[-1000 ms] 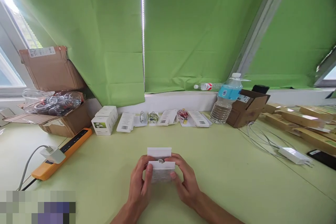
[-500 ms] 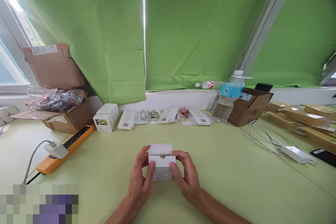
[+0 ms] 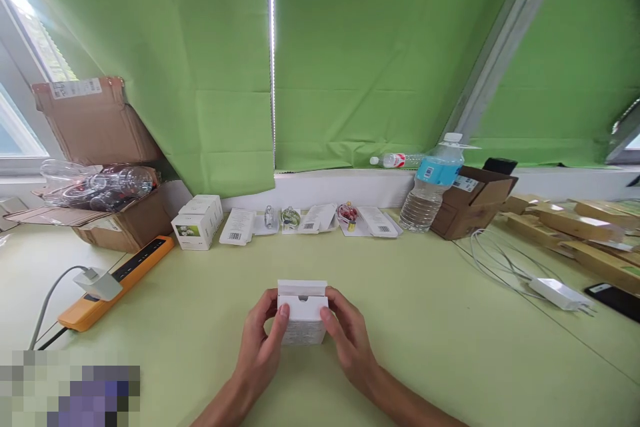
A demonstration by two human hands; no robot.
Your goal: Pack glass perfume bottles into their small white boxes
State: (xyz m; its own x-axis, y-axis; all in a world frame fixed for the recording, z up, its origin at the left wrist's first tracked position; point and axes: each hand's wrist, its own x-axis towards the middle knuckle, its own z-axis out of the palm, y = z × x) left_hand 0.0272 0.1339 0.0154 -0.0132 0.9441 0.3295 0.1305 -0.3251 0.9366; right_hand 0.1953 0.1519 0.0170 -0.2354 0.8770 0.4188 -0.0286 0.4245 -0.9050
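A small white box (image 3: 303, 330) stands on the green table in front of me, between my two hands. Its lid flap (image 3: 301, 286) sticks up along the far edge, and a dark half-round notch shows just in front of that flap. My left hand (image 3: 263, 330) grips the box's left side, thumb on the top near corner. On the right side my right hand (image 3: 353, 333) holds it in the same way, thumb at the opposite corner. The fingers behind the box are partly hidden. What is inside cannot be seen.
Several white boxes (image 3: 195, 230) and opened cartons (image 3: 237, 225) line the back edge. A large water bottle (image 3: 424, 197) and brown box (image 3: 467, 203) stand at back right. An orange power strip (image 3: 120, 280) lies left; a white charger (image 3: 560, 293) with cables lies right.
The lid flap has dropped lower, and the thumbs stay at the top corners. The view has shifted slightly to the right. Both hands keep their hold on the white box.
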